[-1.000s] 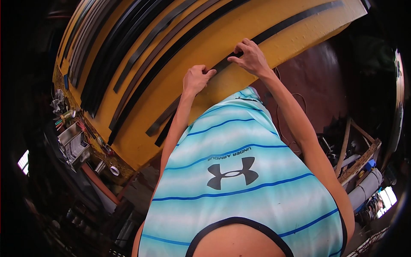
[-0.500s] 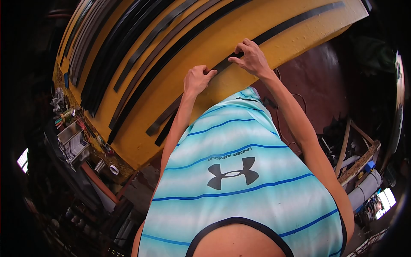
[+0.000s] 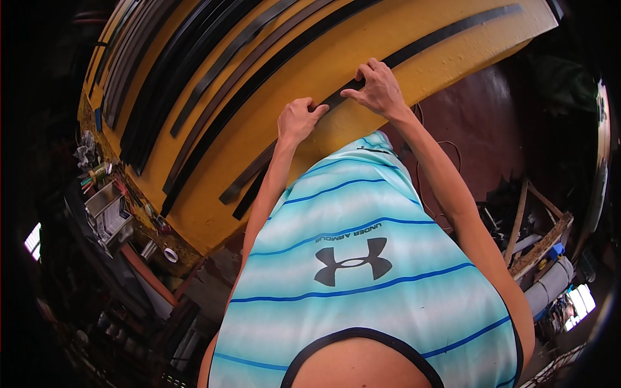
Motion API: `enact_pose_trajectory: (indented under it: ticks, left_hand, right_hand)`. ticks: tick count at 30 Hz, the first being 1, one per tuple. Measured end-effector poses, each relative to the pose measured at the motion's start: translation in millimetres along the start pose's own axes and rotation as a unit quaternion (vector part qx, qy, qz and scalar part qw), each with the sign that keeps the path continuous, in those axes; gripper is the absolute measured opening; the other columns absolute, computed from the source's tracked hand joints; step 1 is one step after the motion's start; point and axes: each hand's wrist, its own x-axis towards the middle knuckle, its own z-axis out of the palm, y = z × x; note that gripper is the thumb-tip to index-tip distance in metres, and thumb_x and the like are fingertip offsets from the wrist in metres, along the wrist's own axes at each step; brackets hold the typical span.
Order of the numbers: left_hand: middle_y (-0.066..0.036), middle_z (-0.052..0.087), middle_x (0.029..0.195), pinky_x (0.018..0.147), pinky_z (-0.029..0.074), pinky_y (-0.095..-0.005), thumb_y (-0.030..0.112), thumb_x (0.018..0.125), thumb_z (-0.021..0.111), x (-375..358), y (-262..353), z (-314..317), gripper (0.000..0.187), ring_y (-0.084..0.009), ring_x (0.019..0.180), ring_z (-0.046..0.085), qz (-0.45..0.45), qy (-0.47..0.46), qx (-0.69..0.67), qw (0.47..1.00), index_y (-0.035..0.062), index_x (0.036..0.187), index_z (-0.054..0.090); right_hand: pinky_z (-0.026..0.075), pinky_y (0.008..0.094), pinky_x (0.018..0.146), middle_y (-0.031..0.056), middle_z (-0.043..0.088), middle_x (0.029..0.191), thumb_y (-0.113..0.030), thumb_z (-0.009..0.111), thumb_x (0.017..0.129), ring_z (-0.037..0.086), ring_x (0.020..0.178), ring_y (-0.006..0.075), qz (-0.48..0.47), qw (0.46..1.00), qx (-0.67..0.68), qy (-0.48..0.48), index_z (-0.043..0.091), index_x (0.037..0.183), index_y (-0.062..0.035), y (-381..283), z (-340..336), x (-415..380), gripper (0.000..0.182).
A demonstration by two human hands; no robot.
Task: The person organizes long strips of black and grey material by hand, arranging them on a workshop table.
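Observation:
A long dark strap [image 3: 335, 101], leather-like and flat, runs diagonally along the near edge of the yellow table [image 3: 446, 68]. My left hand [image 3: 299, 121] is closed on it, thumb and forefinger pinched together at its edge. Farther up the same strap is my right hand [image 3: 380, 89]. Its thumb is stretched away from the curled fingers, and the strap shows in the gap between them. Whether the right fingertips press on the strap is hard to see. Under my left forearm, a second short black strap end [image 3: 249, 197] sticks out beside the first one.
Several black and brown straps [image 3: 217, 107] lie side by side farther back on the table. At its left end, a metal box [image 3: 110, 210], a white roll [image 3: 170, 255] and small tools crowd together. A wooden frame [image 3: 543, 242] stands on the right, near a cable on the reddish floor [image 3: 479, 123].
My right hand has shifted very slightly left, and its thumb is spread a little wider from the fingers. My left hand keeps its place on the strap.

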Motion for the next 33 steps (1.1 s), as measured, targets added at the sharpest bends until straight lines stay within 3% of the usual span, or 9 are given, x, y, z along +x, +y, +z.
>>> enact_pose_trajectory:
  ticks: [17,20,24,26,29,33]
  left_hand:
    - [-0.009,0.072,0.071,0.07,0.053,-0.0398,0.046,0.087,0.074,2.4,1.9,-0.8,0.04,-0.0265,0.073,0.071,-0.021,-0.014,-0.015,1.0,0.0064,0.082,0.073]
    - [-0.01,0.073,0.076,0.072,0.053,-0.0403,0.047,0.087,0.074,2.1,3.1,-0.5,0.041,-0.0273,0.077,0.071,-0.024,-0.015,-0.013,1.0,0.0065,0.085,0.075]
    - [-0.011,0.074,0.079,0.074,0.054,-0.0407,0.047,0.087,0.074,0.0,6.3,-1.2,0.04,-0.0278,0.079,0.072,-0.033,-0.015,0.002,0.999,0.0074,0.088,0.076]
    - [-0.007,0.07,0.066,0.058,0.048,-0.0343,0.043,0.09,0.076,0.4,3.8,2.3,0.04,-0.0175,0.058,0.064,0.012,0.025,0.002,1.0,0.0046,0.082,0.074]
    - [-0.006,0.071,0.068,0.06,0.049,-0.0346,0.045,0.089,0.076,-0.6,5.1,3.9,0.04,-0.0178,0.06,0.065,0.004,0.025,-0.003,1.0,0.0055,0.084,0.075]
    - [-0.006,0.071,0.069,0.062,0.049,-0.0354,0.046,0.089,0.076,-1.6,8.8,1.4,0.04,-0.019,0.062,0.066,-0.016,0.017,-0.01,1.0,0.0063,0.085,0.075]
  right_hand:
    - [0.048,0.0417,0.082,0.0115,0.057,0.094,-0.04,0.089,0.072,0.057,0.09,0.0314,-0.003,1.0,-0.009,0.004,0.061,0.091,-0.0037,-0.4,0.4,-1.2,0.049]
    - [0.048,0.0412,0.084,0.0118,0.058,0.096,-0.036,0.086,0.076,0.058,0.092,0.0314,-0.013,0.999,-0.035,-0.006,0.062,0.094,-0.0039,-5.7,-1.8,-3.5,0.044]
    - [0.05,0.0421,0.086,0.014,0.06,0.099,-0.024,0.081,0.081,0.06,0.098,0.0329,-0.029,0.999,0.032,-0.033,0.064,0.095,-0.0036,-14.7,12.5,-8.2,0.03]
    - [0.05,0.0419,0.087,0.0143,0.06,0.099,-0.019,0.079,0.083,0.061,0.098,0.0331,-0.04,0.996,0.062,-0.049,0.065,0.095,-0.0033,-15.9,14.7,-7.2,0.024]
    - [0.051,0.0414,0.087,0.0143,0.061,0.098,-0.014,0.075,0.083,0.061,0.099,0.0334,-0.018,0.992,0.095,-0.076,0.065,0.095,-0.0032,-15.4,8.7,-6.4,0.019]
    - [0.05,0.0414,0.086,0.0136,0.061,0.099,-0.019,0.079,0.081,0.061,0.099,0.0333,-0.003,0.991,0.104,-0.089,0.066,0.097,-0.0036,-18.6,4.7,-5.0,0.026]
